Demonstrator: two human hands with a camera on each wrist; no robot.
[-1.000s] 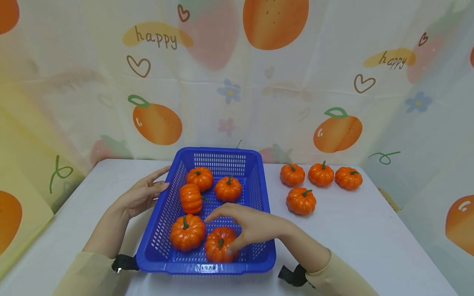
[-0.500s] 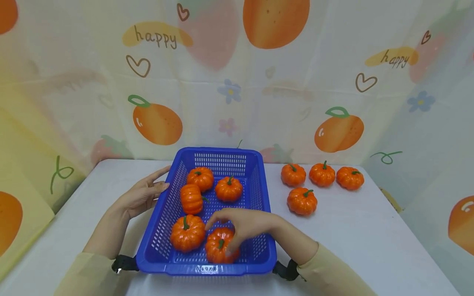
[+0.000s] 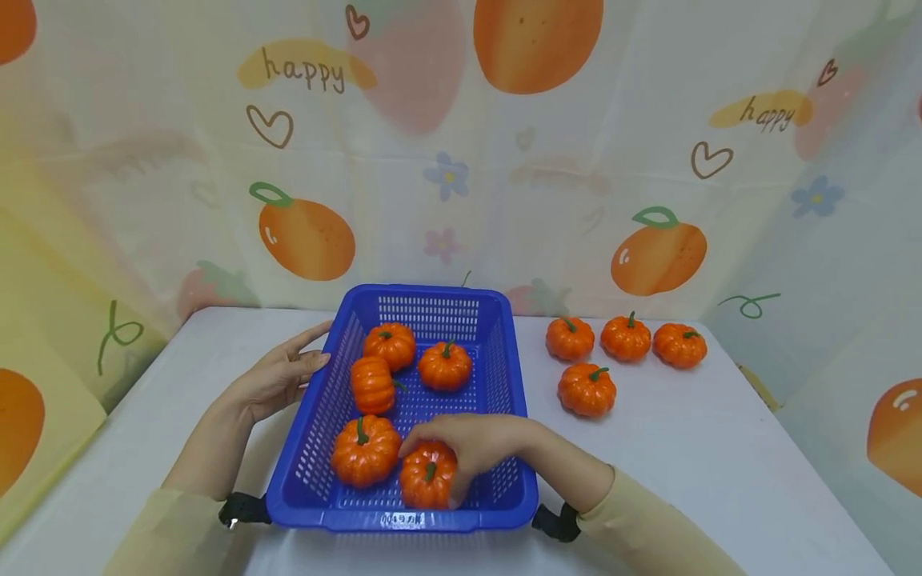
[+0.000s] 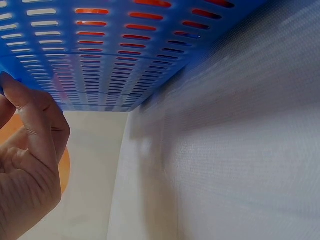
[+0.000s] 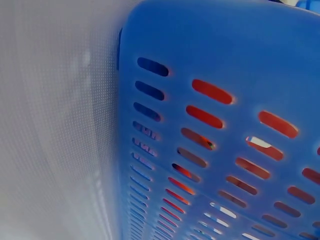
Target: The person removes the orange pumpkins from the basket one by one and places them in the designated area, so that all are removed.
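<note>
A white cloth-covered table [image 3: 720, 464] carries a blue, rectangular, perforated plastic basket [image 3: 490, 520]. At the basket's left rim the left hand [image 3: 277, 376] rests its fingers — whether they grip, I cannot tell. The right hand [image 3: 481, 448] reaches over the right rim, thumb and fingers curled round a glossy orange, ribbed pumpkin [image 3: 423, 490] near the front right corner. It looks light, stiff and slightly slippery, best held low across its widest ribs. A matching pumpkin [image 3: 366, 450] near the front left corner crowds the fingertips; the front wall also limits room. Three more pumpkins [image 3: 445, 366] lie farther back, one tipped sideways. Four loose pumpkins [image 3: 587, 390] sit toward the table's back right corner. The gripped one's green stem [image 3: 430, 471] — thin — seems a poor handle.
</note>
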